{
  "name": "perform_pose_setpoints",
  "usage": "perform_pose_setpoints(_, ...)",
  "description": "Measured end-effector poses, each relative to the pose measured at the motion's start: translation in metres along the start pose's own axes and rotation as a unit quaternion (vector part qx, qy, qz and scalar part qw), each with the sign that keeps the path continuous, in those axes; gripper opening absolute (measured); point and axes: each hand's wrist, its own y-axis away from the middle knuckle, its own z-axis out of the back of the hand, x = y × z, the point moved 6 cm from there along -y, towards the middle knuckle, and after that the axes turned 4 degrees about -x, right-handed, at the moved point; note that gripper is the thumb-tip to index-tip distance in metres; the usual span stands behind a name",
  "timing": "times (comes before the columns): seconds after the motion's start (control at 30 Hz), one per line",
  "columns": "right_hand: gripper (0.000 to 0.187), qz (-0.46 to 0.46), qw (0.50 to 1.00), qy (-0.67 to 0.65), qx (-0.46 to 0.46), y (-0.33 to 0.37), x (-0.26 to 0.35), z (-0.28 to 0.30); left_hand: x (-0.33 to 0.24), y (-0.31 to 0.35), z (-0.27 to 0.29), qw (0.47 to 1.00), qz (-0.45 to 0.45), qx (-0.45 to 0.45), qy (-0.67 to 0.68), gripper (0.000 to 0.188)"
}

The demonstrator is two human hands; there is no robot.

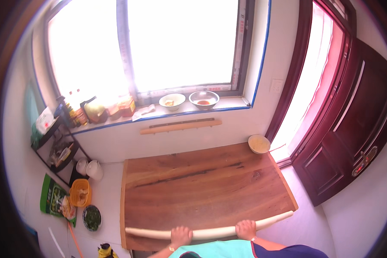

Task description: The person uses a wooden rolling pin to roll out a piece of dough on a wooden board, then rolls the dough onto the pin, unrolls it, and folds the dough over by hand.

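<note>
A long, pale rolling pin (215, 233) lies crosswise along the near edge of a brown wooden board (202, 185). It looks thicker in the middle; whether dough is wrapped round it I cannot tell. My left hand (182, 236) is closed over it left of its middle, fingers curled on top. Farther right, my right hand (246, 229) grips the same pin, a forearm's width or so apart from the left. Both ends of the pin stick out past my hands. A bowl of pale yellow stuff (259, 144) stands at the board's far right corner.
On the windowsill are a white bowl (172, 102), a metal bowl (204, 99) and several bottles. Left of the board stand an orange basket (80, 192), a plate of chopped greens (92, 217), a green bag (53, 200) and a corner rack (58, 146). A dark red door (348, 129) stands ajar.
</note>
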Motion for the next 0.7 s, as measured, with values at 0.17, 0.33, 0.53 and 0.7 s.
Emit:
perform_pose_setpoints(0.17,0.015,0.031,0.998,0.008,-0.059,-0.051,0.046,-0.02,0.0,-0.042,-0.019,0.999,0.023,-0.034,-0.006,0.023)
perform_pose_setpoints(0.33,0.023,0.09,0.976,-0.11,-0.163,-0.089,0.118,-0.011,-0.033,-0.088,-0.015,0.994,-0.051,-0.08,0.048,0.057)
perform_pose_setpoints(0.53,0.027,0.061,0.994,-0.059,-0.074,-0.163,0.072,0.013,0.023,-0.149,0.03,0.992,0.001,-0.12,0.041,0.024)
perform_pose_setpoints(0.7,0.032,-0.081,0.985,-0.054,-0.145,-0.172,0.001,0.013,0.07,-0.154,0.041,0.964,0.013,-0.262,-0.045,0.022)
